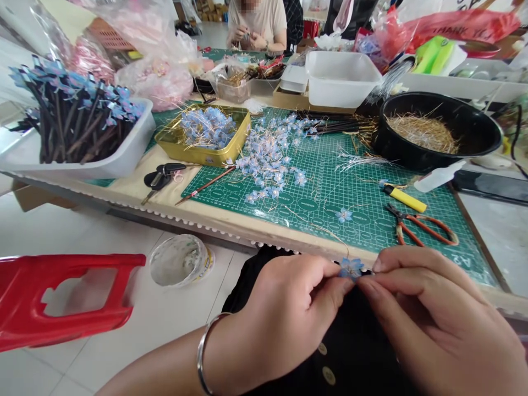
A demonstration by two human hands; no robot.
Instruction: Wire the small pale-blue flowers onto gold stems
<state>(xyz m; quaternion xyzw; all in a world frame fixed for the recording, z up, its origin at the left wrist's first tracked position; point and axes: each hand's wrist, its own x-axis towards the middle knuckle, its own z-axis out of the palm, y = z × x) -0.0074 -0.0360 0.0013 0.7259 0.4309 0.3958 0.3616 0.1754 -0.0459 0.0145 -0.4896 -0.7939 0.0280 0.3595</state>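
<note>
A small blue flower with a thin wire is held over my lap, at the front edge of the table. My left hand pinches its left side between thumb and forefinger; a silver bangle circles that wrist. On the flower's right, my right hand has thumb and fingertips pressed together on a short dark stem, mostly hidden by the fingers. Many loose blue flowers lie on the green cutting mat. One single flower rests nearer to my hands. More blue flowers fill a gold tin.
Pliers and a yellow lighter lie right, before a black bowl of wires. Snips lie left, near a white tray of dark stems. A red stool and bucket stand below. A person sits opposite.
</note>
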